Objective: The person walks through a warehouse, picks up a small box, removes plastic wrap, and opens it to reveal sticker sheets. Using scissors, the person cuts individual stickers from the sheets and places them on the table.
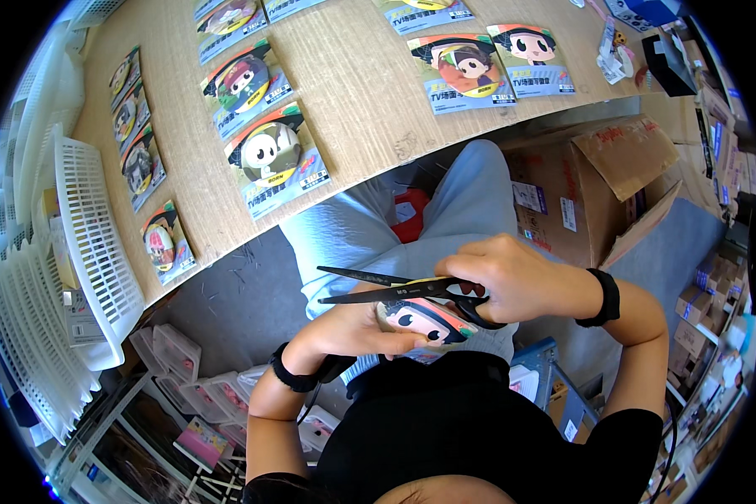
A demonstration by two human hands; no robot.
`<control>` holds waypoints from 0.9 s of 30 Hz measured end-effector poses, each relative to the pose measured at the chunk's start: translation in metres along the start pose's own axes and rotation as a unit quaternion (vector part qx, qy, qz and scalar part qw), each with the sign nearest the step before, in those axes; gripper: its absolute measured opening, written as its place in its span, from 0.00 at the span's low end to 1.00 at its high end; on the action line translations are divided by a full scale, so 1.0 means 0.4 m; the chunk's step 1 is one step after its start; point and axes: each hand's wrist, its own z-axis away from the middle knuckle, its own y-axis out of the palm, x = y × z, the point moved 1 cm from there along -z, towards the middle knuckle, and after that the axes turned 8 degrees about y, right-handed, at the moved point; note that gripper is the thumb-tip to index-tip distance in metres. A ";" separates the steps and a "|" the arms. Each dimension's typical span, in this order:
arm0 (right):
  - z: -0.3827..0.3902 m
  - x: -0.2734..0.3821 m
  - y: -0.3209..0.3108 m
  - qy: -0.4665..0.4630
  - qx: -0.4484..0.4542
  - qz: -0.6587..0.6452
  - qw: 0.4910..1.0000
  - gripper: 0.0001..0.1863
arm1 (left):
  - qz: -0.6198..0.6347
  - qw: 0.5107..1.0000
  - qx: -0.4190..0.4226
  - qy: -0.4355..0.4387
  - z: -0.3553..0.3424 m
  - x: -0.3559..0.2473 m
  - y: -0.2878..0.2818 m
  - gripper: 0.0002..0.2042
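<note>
In my lap, my left hand [363, 333] is closed on a small printed packet [433, 321] with a cartoon face, its thumb across the front. My right hand [508, 277] grips a pair of black-handled scissors [395, 292], fingers through the loops. The two dark blades are spread apart and point left, lying just above the packet's upper edge. I cannot tell whether they touch it. On the table's near edge lies a similar packet with a round badge [273, 155] on top; other packets, such as the pair's right one [532, 60], lie farther back.
The wooden table [361, 101] spans the space ahead of my knees. White plastic baskets [101, 244] stand at its left, with a column of small badge packets [141, 168] beside them. An open cardboard box [580, 185] sits at the right. Clear plastic boxes [176, 349] are low at the left.
</note>
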 end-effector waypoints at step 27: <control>0.117 -0.044 -0.205 0.072 -0.242 0.135 0.958 0.32 | 0.440 0.888 0.029 0.130 -0.009 -0.011 -0.005 0.41</control>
